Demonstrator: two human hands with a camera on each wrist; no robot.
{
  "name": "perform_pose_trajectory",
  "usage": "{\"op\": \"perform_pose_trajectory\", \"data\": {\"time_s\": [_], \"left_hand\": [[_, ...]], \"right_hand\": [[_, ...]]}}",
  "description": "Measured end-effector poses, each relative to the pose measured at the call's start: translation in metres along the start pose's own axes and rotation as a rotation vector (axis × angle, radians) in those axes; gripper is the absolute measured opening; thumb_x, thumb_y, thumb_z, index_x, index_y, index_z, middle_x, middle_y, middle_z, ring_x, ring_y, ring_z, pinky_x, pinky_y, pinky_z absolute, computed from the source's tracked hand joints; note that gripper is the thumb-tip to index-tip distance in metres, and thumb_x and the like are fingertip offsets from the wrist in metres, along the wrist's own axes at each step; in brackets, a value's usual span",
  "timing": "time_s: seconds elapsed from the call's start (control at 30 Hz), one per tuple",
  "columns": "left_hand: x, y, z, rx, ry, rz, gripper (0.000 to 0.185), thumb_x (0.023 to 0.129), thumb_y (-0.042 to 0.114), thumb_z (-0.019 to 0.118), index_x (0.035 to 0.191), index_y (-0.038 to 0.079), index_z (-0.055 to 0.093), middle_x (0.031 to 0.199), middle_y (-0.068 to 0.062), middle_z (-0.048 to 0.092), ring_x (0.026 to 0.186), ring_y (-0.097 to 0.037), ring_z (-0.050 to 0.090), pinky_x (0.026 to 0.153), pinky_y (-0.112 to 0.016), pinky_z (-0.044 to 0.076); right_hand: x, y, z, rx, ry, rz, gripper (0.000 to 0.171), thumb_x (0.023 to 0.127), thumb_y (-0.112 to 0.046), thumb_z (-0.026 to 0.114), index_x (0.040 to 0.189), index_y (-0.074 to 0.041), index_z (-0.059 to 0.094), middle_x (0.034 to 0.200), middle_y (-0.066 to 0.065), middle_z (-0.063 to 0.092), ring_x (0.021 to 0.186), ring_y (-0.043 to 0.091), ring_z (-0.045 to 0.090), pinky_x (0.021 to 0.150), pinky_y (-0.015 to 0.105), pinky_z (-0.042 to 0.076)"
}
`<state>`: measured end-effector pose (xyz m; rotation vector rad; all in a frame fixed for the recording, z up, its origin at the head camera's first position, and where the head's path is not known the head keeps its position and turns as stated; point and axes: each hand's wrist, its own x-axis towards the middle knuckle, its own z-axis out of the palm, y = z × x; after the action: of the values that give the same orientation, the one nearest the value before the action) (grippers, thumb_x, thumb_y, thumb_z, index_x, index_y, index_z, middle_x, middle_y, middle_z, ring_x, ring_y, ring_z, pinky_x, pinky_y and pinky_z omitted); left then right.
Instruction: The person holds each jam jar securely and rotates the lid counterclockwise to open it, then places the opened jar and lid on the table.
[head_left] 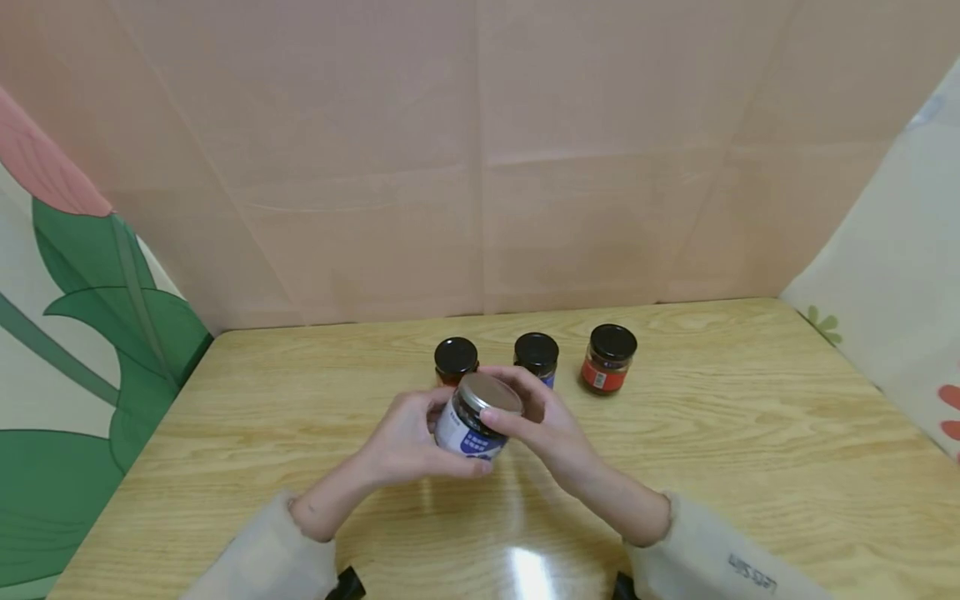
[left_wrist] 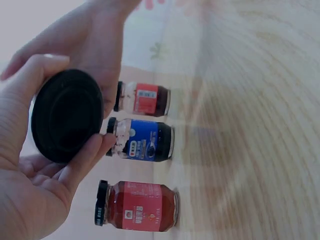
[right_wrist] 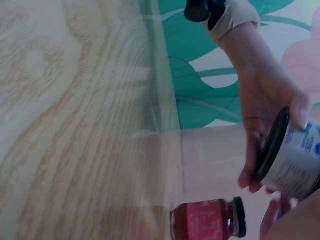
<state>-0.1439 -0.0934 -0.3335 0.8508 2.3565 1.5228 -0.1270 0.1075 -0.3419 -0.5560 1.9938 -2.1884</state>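
Observation:
A jar [head_left: 468, 429] with a white and blue label and a silver-rimmed lid [head_left: 491, 392] is held tilted above the table between both hands. My left hand [head_left: 397, 442] grips the jar's lower body, thumb across the front near the base. My right hand [head_left: 555, 429] holds the top, with its thumb on the lid's rim and fingers behind. The left wrist view faces the jar's round black base [left_wrist: 67, 116]. From the right wrist, the jar's label [right_wrist: 295, 165] shows side-on, partly covered by my right hand.
Behind the hands, three black-lidded jars stand in a row on the wooden table [head_left: 750, 467]: a red-labelled jar [left_wrist: 142, 206], a blue-labelled jar [left_wrist: 145, 141] and another red-labelled jar [head_left: 603, 371]. A pinkish cloth [head_left: 375, 167] hangs along the table's far edge.

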Motion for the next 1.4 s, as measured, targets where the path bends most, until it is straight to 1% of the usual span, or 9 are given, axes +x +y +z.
{"op": "perform_pose_trajectory", "data": {"time_s": [0.13,0.23,0.4,0.5,0.7,0.87,1.03,1.2,1.4], "left_hand": [[0.0,0.0,0.002,0.036,0.047,-0.023,0.057,0.064,0.027,0.088,0.112,0.008,0.064,0.093,-0.003,0.07,0.077,-0.012,0.066,0.068,-0.027,0.056],[0.0,0.0,0.004,0.057,0.077,-0.045,0.056,0.063,0.028,0.088,0.111,0.008,0.065,0.091,-0.002,0.07,0.075,-0.012,0.066,0.066,-0.027,0.056],[0.001,0.0,0.007,0.098,0.141,-0.062,0.055,0.061,0.028,0.088,0.108,0.01,0.066,0.088,0.0,0.069,0.073,-0.011,0.064,0.062,-0.026,0.055],[0.002,0.0,0.01,0.146,0.18,-0.057,0.054,0.06,0.027,0.088,0.106,0.01,0.066,0.087,0.001,0.069,0.072,-0.009,0.063,0.061,-0.024,0.054],[0.002,0.001,0.014,0.232,0.22,-0.042,0.052,0.06,0.029,0.089,0.101,0.007,0.066,0.084,-0.002,0.069,0.069,-0.007,0.06,0.059,-0.021,0.051],[0.002,0.001,0.015,0.227,0.211,-0.061,0.053,0.06,0.029,0.089,0.103,0.007,0.065,0.085,-0.001,0.069,0.07,-0.007,0.061,0.059,-0.022,0.052],[0.002,0.001,0.016,0.209,0.19,-0.078,0.056,0.06,0.03,0.089,0.108,0.011,0.066,0.087,0.002,0.069,0.073,-0.007,0.061,0.062,-0.023,0.053],[0.001,0.0,0.016,0.197,0.179,-0.075,0.059,0.06,0.033,0.089,0.111,0.012,0.066,0.088,0.003,0.069,0.074,-0.007,0.062,0.064,-0.023,0.053],[0.0,-0.001,0.014,0.183,0.158,-0.066,0.062,0.06,0.033,0.089,0.112,0.011,0.065,0.088,0.003,0.069,0.073,-0.008,0.062,0.063,-0.023,0.053]], "right_hand": [[0.0,-0.004,0.006,-0.095,0.16,0.092,0.048,0.084,-0.021,0.071,0.125,-0.005,0.053,0.121,0.009,0.059,0.108,0.018,0.055,0.095,0.032,0.045],[-0.001,-0.007,0.008,-0.142,0.245,0.152,0.043,0.082,-0.021,0.073,0.117,-0.006,0.054,0.114,0.008,0.06,0.101,0.017,0.054,0.09,0.03,0.045],[-0.001,-0.008,0.011,-0.173,0.319,0.21,0.041,0.08,-0.023,0.074,0.111,-0.007,0.053,0.105,0.006,0.057,0.091,0.017,0.05,0.08,0.026,0.044],[0.0,-0.007,0.012,-0.184,0.34,0.225,0.043,0.079,-0.023,0.076,0.111,-0.008,0.052,0.105,0.006,0.056,0.09,0.017,0.05,0.079,0.026,0.044],[0.002,-0.005,0.014,-0.218,0.367,0.237,0.046,0.077,-0.027,0.078,0.11,-0.01,0.051,0.105,0.006,0.056,0.091,0.018,0.05,0.079,0.028,0.044],[0.003,-0.005,0.015,-0.201,0.387,0.226,0.044,0.077,-0.024,0.078,0.109,-0.008,0.053,0.102,0.007,0.058,0.093,0.018,0.052,0.08,0.028,0.044],[0.003,-0.003,0.014,-0.195,0.387,0.212,0.041,0.077,-0.021,0.077,0.109,-0.006,0.057,0.105,0.007,0.062,0.098,0.018,0.053,0.084,0.028,0.044],[0.002,0.0,0.011,-0.189,0.337,0.182,0.039,0.078,-0.021,0.076,0.111,-0.006,0.062,0.105,0.007,0.064,0.099,0.018,0.055,0.086,0.03,0.044],[0.0,0.001,0.007,-0.154,0.249,0.142,0.043,0.079,-0.021,0.075,0.118,-0.006,0.062,0.111,0.009,0.065,0.102,0.019,0.057,0.091,0.034,0.045]]}}
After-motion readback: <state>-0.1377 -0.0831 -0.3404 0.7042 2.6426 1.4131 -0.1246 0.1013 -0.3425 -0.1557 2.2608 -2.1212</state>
